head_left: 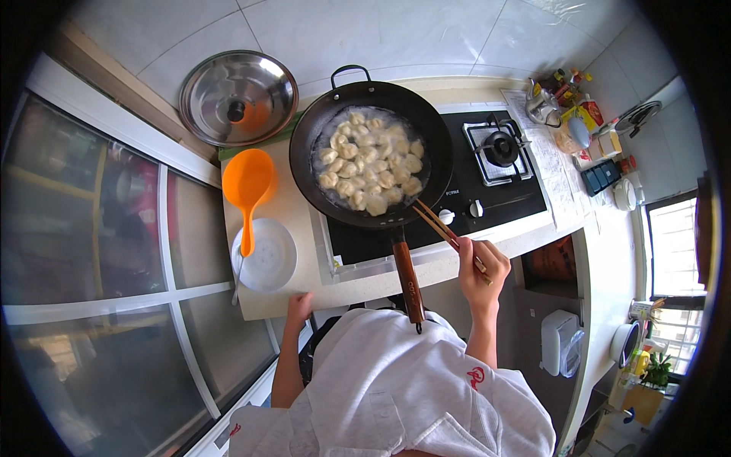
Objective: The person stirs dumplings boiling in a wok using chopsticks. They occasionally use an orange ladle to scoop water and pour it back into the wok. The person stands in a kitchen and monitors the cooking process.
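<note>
Cream countertop (306,282); round black metal wok (440,145) of pale dumplings (369,161); right hand (485,265) pinching slim wooden chopsticks (438,225); left hand (299,307), grip unclear

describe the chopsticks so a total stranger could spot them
Find the big dark pan of dumplings on the black stove. At the pan's lower right edge, the right hand holds the chopsticks. They are a slim wooden pair, unlike the single thick brown pan handle to their left.
</note>
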Motion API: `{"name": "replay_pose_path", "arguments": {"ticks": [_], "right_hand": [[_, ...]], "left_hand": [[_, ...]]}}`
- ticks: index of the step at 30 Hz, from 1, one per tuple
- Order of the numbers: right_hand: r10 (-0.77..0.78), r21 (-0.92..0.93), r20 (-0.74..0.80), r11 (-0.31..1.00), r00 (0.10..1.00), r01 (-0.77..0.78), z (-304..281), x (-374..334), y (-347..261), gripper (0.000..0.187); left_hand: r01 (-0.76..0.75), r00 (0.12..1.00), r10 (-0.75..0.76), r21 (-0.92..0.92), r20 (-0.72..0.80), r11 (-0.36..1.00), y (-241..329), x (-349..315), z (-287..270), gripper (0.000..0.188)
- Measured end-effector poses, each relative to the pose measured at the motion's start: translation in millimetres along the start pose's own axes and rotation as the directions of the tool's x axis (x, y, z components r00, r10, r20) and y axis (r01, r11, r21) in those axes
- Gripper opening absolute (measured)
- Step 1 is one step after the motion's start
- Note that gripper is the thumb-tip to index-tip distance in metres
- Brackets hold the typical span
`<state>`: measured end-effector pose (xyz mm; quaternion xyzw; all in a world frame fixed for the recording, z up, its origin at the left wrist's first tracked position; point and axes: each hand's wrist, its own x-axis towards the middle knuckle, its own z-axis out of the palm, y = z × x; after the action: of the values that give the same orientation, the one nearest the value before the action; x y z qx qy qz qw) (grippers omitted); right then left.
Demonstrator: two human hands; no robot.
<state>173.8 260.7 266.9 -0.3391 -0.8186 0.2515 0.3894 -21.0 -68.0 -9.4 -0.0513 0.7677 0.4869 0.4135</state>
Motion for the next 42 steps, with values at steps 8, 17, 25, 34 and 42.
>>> {"name": "replay_pose_path", "arguments": {"ticks": [8,17,25,34,42], "right_hand": [[0.004,0.015,0.006,1.000,1.000,-0.004,1.9,-0.3,1.0,0.011],[0.008,0.013,0.014,1.000,1.000,-0.008,4.6,0.9,2.7,0.012],[-0.011,0.016,0.013,1.000,1.000,0.011,8.7,1.9,1.8,0.012],[-0.025,0.001,0.026,1.000,0.999,0.025,8.2,3.7,1.6,0.013],[-0.019,0.006,0.029,1.000,0.999,0.018,9.8,3.0,2.0,0.013]], "left_hand": [[0.036,0.999,-0.036,0.009,-0.011,0.999,6.3,-1.9,2.4,0.033],[0.064,0.998,-0.064,-0.019,-0.006,0.998,1.4,2.3,1.1,0.035],[0.058,0.998,-0.058,-0.037,-0.002,0.998,5.1,-0.6,2.4,0.036],[0.035,0.999,-0.035,-0.036,0.011,0.999,4.0,1.0,1.3,0.035],[0.039,0.999,-0.039,-0.038,0.005,0.999,5.5,-1.5,1.1,0.036]]}}
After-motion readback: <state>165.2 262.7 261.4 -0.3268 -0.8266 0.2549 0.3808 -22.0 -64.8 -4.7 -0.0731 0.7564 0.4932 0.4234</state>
